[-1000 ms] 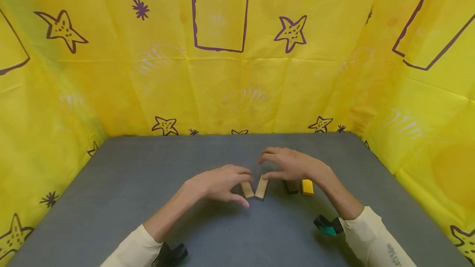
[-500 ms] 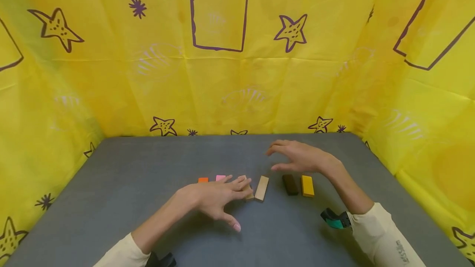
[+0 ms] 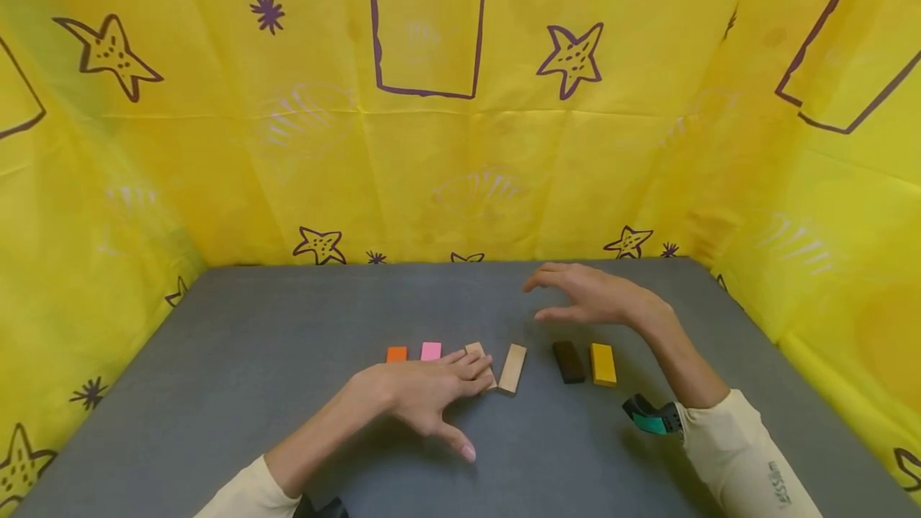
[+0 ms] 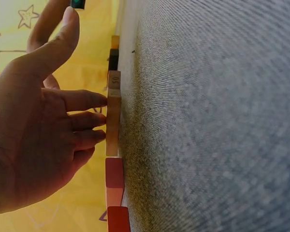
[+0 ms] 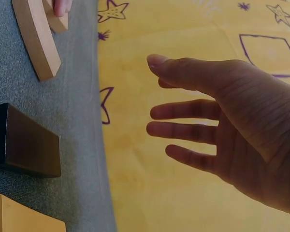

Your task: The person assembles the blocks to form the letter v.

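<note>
My left hand (image 3: 424,394) spreads its straight fingers over the left natural-wood block (image 3: 473,348), with the thumb held away toward me. In the left wrist view its fingertips meet the top of that wood block (image 4: 113,140). A second natural-wood block (image 3: 512,368) lies just to the right, the near ends of the pair close together in a V. Farther back, my right hand (image 3: 586,296) hovers above the table with relaxed fingers and thumb apart. Nothing is between them in the right wrist view. Below it lies a dark brown block (image 3: 569,362).
The blocks form a row across the grey table (image 3: 288,318). A yellow block (image 3: 603,364) lies at its right end. An orange block (image 3: 396,354) and a pink block (image 3: 431,351) are partly hidden behind my left hand. Yellow printed cloth (image 3: 432,150) encloses the table's back and sides.
My left hand has flattened out, its thumb swinging toward me, and its fingers have come down on the left wood block. My right hand has drawn back from the right wood block, up and rightward.
</note>
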Available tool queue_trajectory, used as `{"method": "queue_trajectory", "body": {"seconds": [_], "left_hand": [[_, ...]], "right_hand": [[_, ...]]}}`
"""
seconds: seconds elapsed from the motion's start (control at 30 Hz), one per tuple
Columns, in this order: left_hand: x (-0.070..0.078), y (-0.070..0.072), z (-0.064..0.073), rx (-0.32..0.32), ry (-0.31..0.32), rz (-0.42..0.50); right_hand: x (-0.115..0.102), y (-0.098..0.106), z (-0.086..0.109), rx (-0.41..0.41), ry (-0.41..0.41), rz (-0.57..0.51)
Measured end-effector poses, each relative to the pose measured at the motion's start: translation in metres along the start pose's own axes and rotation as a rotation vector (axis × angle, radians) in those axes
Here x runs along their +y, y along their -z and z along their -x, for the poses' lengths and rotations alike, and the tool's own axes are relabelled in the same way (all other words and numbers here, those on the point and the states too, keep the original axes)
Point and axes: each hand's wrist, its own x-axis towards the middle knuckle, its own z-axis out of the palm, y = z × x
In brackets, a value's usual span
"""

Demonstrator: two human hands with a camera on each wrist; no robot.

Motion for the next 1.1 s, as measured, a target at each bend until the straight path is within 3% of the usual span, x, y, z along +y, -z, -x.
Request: {"method": "queue_trajectory", "body": {"seconds": [0.23, 0.43, 0.63, 0.87, 1.1], "left_hand": [[0.002, 0.006, -0.003, -0.067, 0.038, 0.002], [0.005, 0.012, -0.005, -0.123, 0.065, 0.015], [0.006, 0.011, -0.001, -0.115, 0.064, 0.014], [0.010, 0.006, 0.000, -0.100, 0.046, 0.000], [0.010, 0.006, -0.002, -0.091, 0.031, -0.042]], "right_hand": [[0.006, -0.001, 0.002, -0.021, -0.003, -0.001], [0.008, -0.008, 0.006, -0.106, -0.053, -0.003], [0.005, -0.012, 0.013, -0.162, -0.094, -0.018], [-0.001, -0.014, 0.022, -0.282, -0.160, -0.050], [-0.004, -0.018, 0.020, -0.347, -0.203, -0.025]]}}
